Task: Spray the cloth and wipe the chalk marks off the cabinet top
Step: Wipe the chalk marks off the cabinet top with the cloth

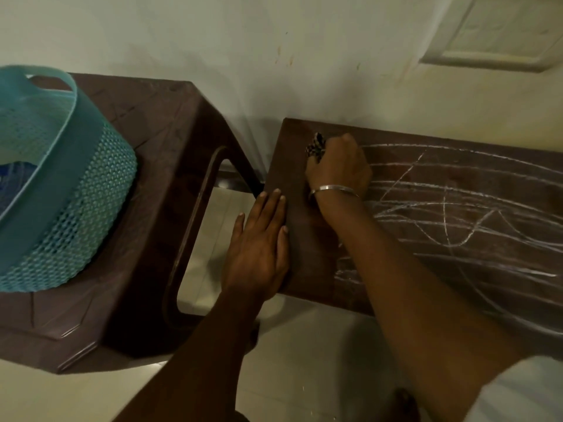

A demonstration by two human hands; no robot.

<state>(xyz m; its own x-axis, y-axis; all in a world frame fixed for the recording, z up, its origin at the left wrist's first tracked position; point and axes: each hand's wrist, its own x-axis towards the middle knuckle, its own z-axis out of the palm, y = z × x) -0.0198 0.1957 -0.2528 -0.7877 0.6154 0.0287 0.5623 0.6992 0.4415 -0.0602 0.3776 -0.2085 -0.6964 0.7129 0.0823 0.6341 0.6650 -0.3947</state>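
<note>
The right hand (338, 166) bunches a patterned cloth (316, 146), fingers clamped, on the brown cabinet top (457, 166) streaked with chalk marks (451, 214); the left hand (259, 239) lies flat, fingers together, at its edge beside a plastic stool (146, 166) bearing a teal mesh basket (91, 184).

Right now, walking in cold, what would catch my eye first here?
Probably the white chalk marks scrawled across the dark cabinet top, at right. Next, the right hand pressing a bunched patterned cloth near its back left corner, while the left hand lies flat on its left edge. A teal mesh basket sits at far left.
</note>
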